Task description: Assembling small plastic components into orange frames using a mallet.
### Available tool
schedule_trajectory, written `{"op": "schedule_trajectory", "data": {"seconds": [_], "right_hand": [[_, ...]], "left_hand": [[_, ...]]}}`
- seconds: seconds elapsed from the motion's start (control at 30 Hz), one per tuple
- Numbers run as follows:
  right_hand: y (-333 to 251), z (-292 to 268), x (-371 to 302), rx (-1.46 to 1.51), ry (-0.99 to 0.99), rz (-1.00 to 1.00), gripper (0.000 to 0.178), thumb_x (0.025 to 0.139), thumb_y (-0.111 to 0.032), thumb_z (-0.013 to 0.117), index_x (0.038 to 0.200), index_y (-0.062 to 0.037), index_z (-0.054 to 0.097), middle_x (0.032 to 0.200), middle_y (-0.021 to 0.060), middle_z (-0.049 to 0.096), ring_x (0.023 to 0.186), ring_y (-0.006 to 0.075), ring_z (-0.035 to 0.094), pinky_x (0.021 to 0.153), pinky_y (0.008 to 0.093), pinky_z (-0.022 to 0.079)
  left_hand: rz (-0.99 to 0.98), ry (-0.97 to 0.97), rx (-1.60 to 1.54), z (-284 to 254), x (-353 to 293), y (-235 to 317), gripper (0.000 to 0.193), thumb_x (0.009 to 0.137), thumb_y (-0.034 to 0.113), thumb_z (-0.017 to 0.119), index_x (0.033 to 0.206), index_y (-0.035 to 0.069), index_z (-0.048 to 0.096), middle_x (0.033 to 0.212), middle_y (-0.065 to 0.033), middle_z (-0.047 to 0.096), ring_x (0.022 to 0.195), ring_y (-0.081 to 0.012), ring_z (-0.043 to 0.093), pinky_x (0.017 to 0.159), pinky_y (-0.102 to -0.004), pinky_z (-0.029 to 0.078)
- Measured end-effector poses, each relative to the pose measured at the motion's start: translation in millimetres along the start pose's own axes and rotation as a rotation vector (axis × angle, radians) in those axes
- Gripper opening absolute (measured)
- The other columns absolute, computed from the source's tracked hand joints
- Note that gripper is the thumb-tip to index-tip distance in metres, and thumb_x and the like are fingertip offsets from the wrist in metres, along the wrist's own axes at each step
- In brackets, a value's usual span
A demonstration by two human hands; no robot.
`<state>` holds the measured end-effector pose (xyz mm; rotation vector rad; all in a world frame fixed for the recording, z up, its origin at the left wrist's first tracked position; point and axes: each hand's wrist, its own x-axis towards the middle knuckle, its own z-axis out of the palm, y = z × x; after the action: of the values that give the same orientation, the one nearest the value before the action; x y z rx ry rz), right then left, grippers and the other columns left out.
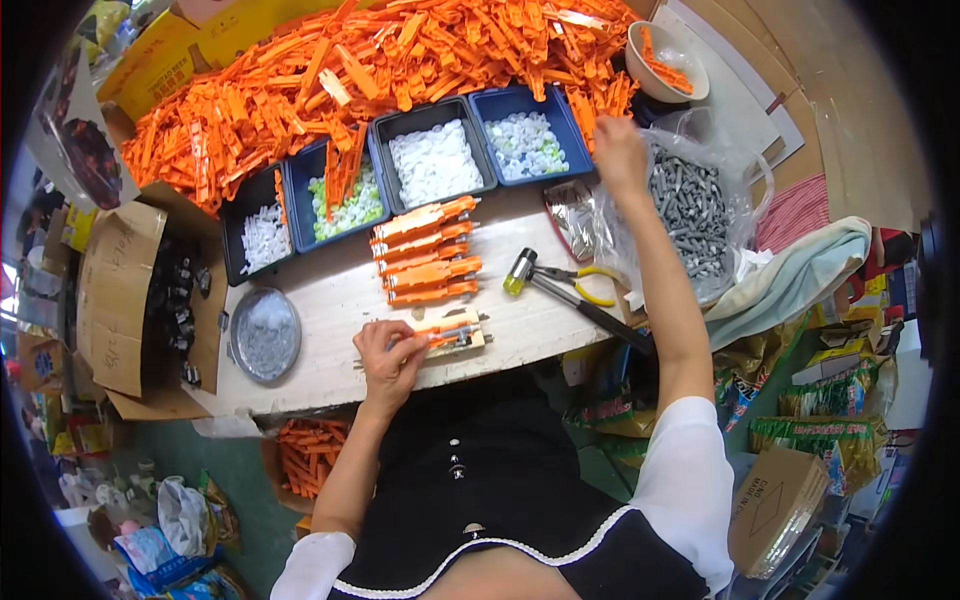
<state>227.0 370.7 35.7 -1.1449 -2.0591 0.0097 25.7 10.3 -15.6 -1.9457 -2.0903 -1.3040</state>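
My left hand (pixel 389 362) is closed in a pinch at the left end of a small cream-coloured fixture (pixel 475 338) near the table's front edge. An orange plastic part with a grey piece (pixel 455 333) lies in that fixture. What the left fingertips grip is hidden. Beyond it, several orange assembled parts (pixel 428 252) lie side by side in a column. My right hand (pixel 620 157) is stretched out to the far right, at the edge of a big heap of orange plastic pieces (pixel 440 55). Its fingertips are blurred among the pieces, beside a blue tray.
Trays of small white and greenish pieces, among them a black tray (pixel 487 183) and a blue tray (pixel 578 163), line the heap. A hammer (pixel 590 310), pliers (pixel 580 273), a bag of grey pieces (pixel 690 210), a round metal dish (pixel 265 335) and an opened carton (pixel 115 330) stand around.
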Motion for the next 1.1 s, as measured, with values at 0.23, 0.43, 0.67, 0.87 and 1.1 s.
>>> {"op": "schedule_trajectory", "data": {"seconds": [0.23, 0.43, 0.67, 0.87, 1.1], "right_hand": [[52.7, 33.0, 60.1, -0.165, -0.148, 0.521, 0.049, 0.08, -0.039, 0.058, 0.102, 0.0036, 0.052, 0.1, 0.0251, 0.059, 0.095, 0.0411, 0.056, 0.081, 0.0476, 0.044], [45.6, 39.1, 50.9, 0.0, -0.121, 0.368, 0.029, 0.081, -0.023, 0.05, 0.097, -0.0003, 0.057, 0.092, 0.0246, 0.061, 0.087, 0.0397, 0.059, 0.078, 0.043, 0.046], [53.7, -4.3, 17.2, 0.505, -0.237, 0.392, 0.018, 0.078, -0.012, 0.049, 0.086, 0.0032, 0.055, 0.073, 0.0038, 0.058, 0.076, 0.0107, 0.058, 0.067, 0.0249, 0.045], [-30.3, -48.4, -26.8, 0.645, -0.286, 0.329, 0.04, 0.086, -0.028, 0.059, 0.113, -0.001, 0.046, 0.097, 0.0064, 0.055, 0.085, 0.0131, 0.05, 0.078, 0.026, 0.042], [-116.9, -64.6, -116.8, 0.679, -0.71, 0.242, 0.036, 0.089, -0.023, 0.055, 0.119, -0.0043, 0.047, 0.082, -0.0015, 0.052, 0.072, 0.0039, 0.045, 0.063, 0.0197, 0.038]], "left_hand": [[-0.023, 0.001, -0.037, 1.6, 1.8, 0.3, 0.01, 0.067, 0.008, 0.071, 0.075, 0.012, 0.064, 0.083, 0.0, 0.055, 0.082, -0.0183, 0.047, 0.075, -0.0321, 0.03], [-0.021, -0.004, -0.037, 0.9, 0.7, -0.4, 0.01, 0.068, 0.009, 0.071, 0.075, 0.012, 0.065, 0.083, 0.0002, 0.055, 0.083, -0.0182, 0.046, 0.075, -0.0321, 0.029], [-0.003, -0.006, -0.019, -3.0, -4.1, 0.1, 0.009, 0.069, 0.011, 0.07, 0.076, 0.013, 0.065, 0.083, 0.0, 0.054, 0.084, -0.0179, 0.046, 0.076, -0.033, 0.029], [-0.042, 0.005, 0.033, -0.6, -10.0, -2.6, 0.007, 0.07, 0.015, 0.069, 0.076, 0.016, 0.066, 0.085, -0.0005, 0.055, 0.087, -0.0197, 0.048, 0.076, -0.0343, 0.029], [0.01, 0.032, -0.021, 6.0, 1.2, -7.0, 0.017, 0.071, 0.016, 0.068, 0.088, 0.014, 0.064, 0.087, -0.0006, 0.054, 0.088, -0.0182, 0.047, 0.079, -0.034, 0.028]]}}
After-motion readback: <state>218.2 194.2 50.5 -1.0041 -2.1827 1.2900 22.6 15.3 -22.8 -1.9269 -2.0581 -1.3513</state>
